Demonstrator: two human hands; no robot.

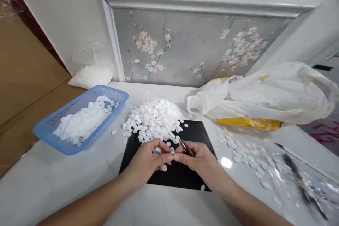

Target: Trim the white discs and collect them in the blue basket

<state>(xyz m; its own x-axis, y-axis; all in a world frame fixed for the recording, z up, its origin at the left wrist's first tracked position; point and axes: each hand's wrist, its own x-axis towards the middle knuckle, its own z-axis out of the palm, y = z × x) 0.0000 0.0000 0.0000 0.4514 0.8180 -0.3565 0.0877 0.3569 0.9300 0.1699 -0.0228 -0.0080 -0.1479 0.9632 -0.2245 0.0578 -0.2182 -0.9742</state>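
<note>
Over a black mat [182, 176], my left hand [148, 160] is curled with small white discs between its fingers and thumb. My right hand [196, 157] holds dark metal tweezers [186, 147] whose tips point up and left. The fingertips of both hands meet at one small white disc [172, 153]. Just beyond the hands a heap of white discs [157, 116] spreads over the mat's far edge and the white table [79, 187].
A blue basket [106, 123] with white pieces stands at the left, a clear bag of white material [91, 76] behind it. A white and yellow plastic bag [265, 99] lies at the back right. Loose discs, clear plastic and a black pen-like tool [302, 180] lie at the right.
</note>
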